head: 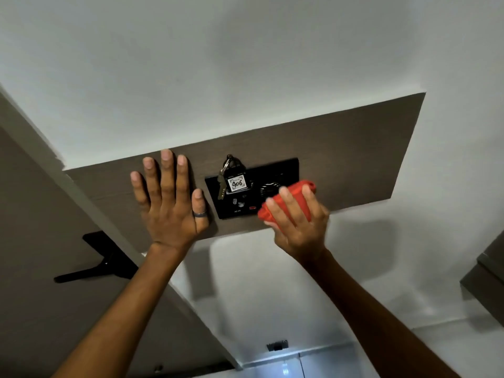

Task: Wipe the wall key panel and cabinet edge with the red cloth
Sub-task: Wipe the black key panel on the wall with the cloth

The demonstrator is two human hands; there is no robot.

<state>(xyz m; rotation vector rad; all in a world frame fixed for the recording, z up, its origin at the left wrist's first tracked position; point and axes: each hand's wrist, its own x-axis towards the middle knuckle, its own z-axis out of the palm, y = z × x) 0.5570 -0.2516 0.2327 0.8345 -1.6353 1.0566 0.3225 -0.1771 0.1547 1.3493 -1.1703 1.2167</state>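
Note:
A black key panel [275, 170] is set in a brown wooden board [354, 159] on the white wall. A key with a tag marked 406 [236, 183] hangs in the panel's left part. My right hand [297, 222] presses a bunched red cloth [293, 200] against the panel's lower right corner, covering that corner. My left hand [171, 203] lies flat on the board just left of the panel, fingers spread, a ring on the thumb.
A brown door with a black lever handle [101, 257] stands at the left. A brown cabinet edge [488, 271] shows at the far right. White wall surrounds the board; a pale floor lies below.

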